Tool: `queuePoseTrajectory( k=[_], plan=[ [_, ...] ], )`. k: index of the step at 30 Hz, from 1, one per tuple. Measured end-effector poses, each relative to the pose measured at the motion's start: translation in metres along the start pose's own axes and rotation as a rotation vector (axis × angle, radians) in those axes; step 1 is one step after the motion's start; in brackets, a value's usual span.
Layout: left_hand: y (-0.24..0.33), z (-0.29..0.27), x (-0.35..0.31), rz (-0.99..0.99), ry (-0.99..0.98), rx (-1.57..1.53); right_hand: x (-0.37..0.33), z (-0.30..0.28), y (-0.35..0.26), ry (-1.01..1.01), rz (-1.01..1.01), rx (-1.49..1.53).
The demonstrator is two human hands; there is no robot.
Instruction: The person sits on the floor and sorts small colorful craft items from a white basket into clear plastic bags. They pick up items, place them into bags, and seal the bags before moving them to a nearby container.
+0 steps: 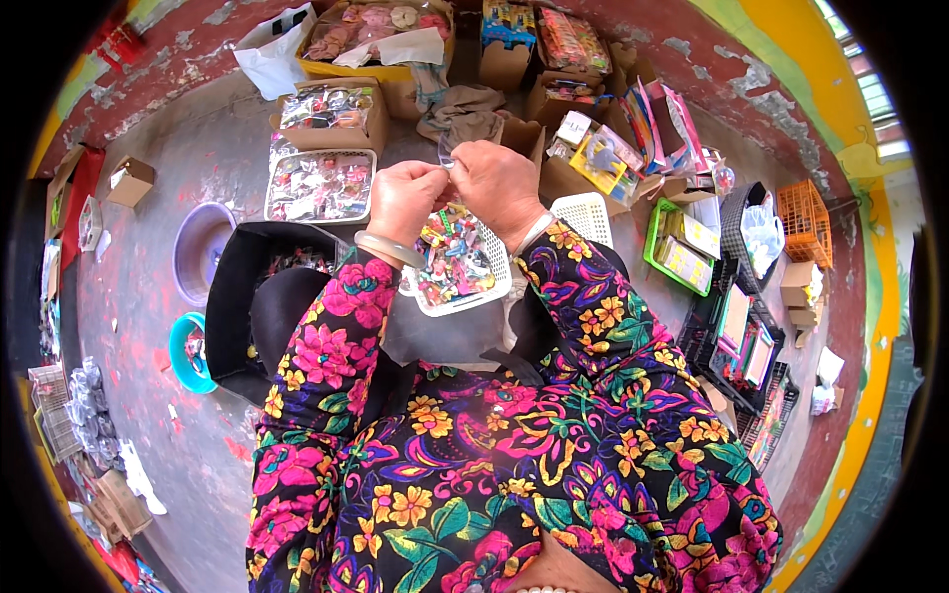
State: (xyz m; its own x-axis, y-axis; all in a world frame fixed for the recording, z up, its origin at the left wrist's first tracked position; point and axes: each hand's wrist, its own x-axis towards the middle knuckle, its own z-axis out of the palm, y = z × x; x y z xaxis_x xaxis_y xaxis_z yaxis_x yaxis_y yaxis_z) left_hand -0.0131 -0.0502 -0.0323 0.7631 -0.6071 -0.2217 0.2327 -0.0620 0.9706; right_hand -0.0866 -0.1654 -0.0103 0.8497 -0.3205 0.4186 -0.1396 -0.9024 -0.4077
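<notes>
My left hand [407, 196] and my right hand [496, 188] meet above a white plastic basket [463, 306]. Fingers of both hands are closed in a pinch on a small clear plastic piece [445, 152], perhaps a bag; its full shape is hidden by the fingers. Small colourful pieces [457, 259] fill the basket under my hands, too small to name one by one. A white tray [373, 183] heaped with clear packets stands to the left of my left hand. Beyond my right wrist lies a second white perforated basket [585, 219].
At left are a black bin [232, 287], a purple basin [188, 262] and a teal basin [181, 354]. Cardboard boxes [400, 97] of packaged goods line the far wall. To the right stand a green tray [653, 232], black crates [736, 381] and an orange crate [806, 222].
</notes>
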Motion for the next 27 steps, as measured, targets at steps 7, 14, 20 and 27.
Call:
queuePoseTrajectory(
  k=[7, 14, 20, 27],
  plan=[
    [0.005, -0.004, 0.004, 0.661, 0.172, 0.772, -0.002, 0.007, 0.007, -0.106, -0.103, -0.046],
    [0.012, -0.001, -0.004, 0.349, 0.019, 0.952, -0.005, 0.008, 0.001, -0.181, -0.171, -0.127],
    [0.005, -0.004, -0.001, 0.278, 0.006, 0.921, -0.007, 0.007, -0.007, -0.123, -0.290, -0.157],
    [-0.003, -0.006, 0.001, 0.270, 0.016, 0.882, -0.007, 0.015, 0.003, -0.219, -0.225, -0.010]
  ],
)
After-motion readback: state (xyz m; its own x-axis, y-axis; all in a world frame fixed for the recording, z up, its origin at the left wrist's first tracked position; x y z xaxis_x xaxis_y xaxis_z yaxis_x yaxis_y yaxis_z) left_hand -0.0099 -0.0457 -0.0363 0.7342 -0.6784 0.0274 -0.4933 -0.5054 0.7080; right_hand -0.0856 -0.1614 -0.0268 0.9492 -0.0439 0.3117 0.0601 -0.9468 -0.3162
